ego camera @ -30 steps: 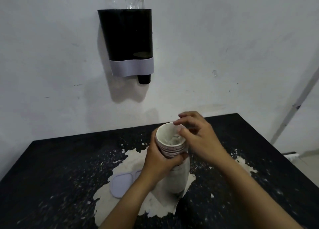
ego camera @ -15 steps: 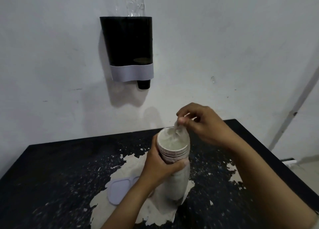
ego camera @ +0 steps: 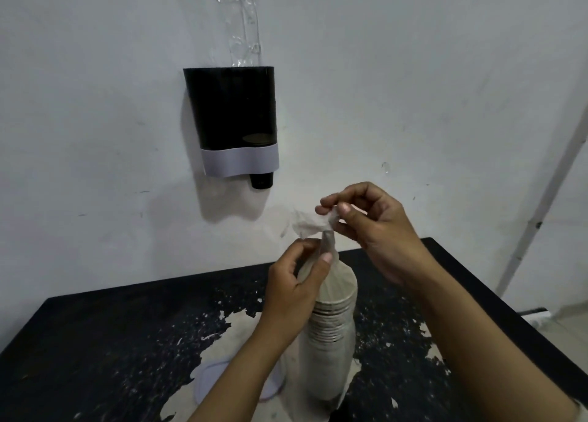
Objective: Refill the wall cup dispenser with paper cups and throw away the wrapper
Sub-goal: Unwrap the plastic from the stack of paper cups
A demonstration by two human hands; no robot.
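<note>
Item: sleeve of paper cups [ego camera: 332,332], upright on near black table [ego camera: 95,342], below and right of wall cup dispenser [ego camera: 234,122]. Left hand [ego camera: 294,289] pinches wrapper [ego camera: 313,222] neck; right hand [ego camera: 370,227] pinches the twisted end. Step: opening wrapper. Next, likely: untwist, free cups.

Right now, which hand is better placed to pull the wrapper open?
Right hand: it pinches the wrapper's loose end above the cup stack. The left hand grips the twisted neck.

Dim, flat indoor light; the dispenser [ego camera: 234,125] casts a soft shadow down-left on the wall [ego camera: 413,87]. Frame edges bow, and detail is slightly soft.
</note>
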